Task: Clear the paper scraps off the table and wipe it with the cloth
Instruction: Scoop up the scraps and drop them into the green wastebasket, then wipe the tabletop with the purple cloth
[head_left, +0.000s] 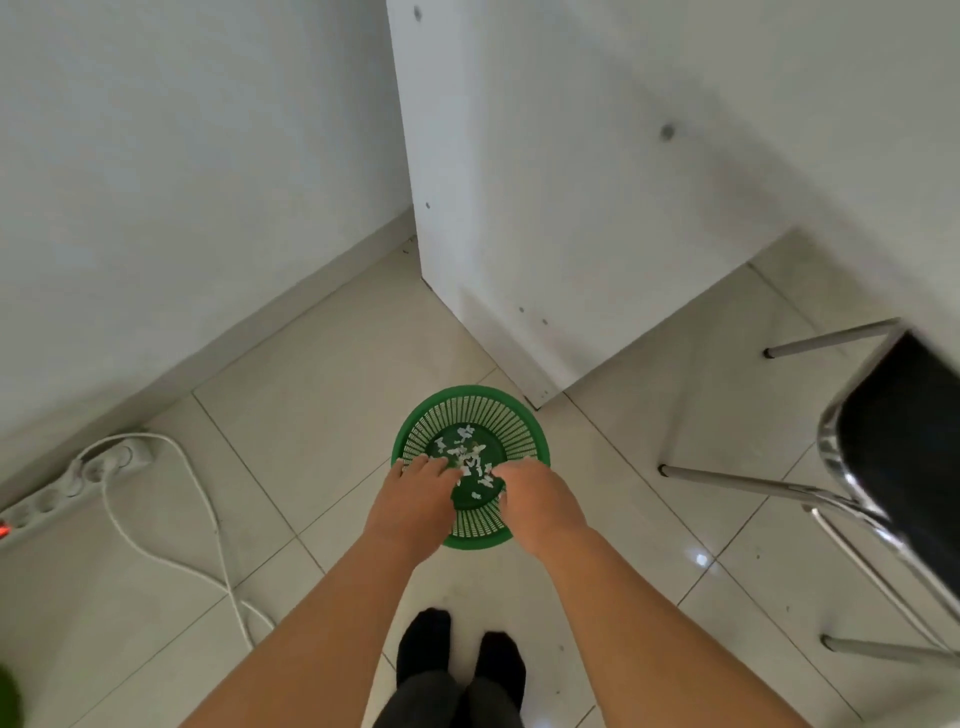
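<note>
A green slatted waste basket (470, 410) stands on the tiled floor in front of my feet. Several white paper scraps (464, 453) lie on its bottom or hang in the air just above it. Both my hands are held palm down over the basket's near rim. My left hand (413, 501) has its fingers stretched forward and holds nothing. My right hand (537, 499) points its fingers down and left into the basket; its fingertips are partly hidden. The cloth and the table top are out of view.
A white cabinet panel (545, 234) stands just behind the basket. To the right is a chair (893, 441) with chrome legs and a black seat. A white power strip (78, 483) and its cable (171, 530) lie on the floor at left, along the wall.
</note>
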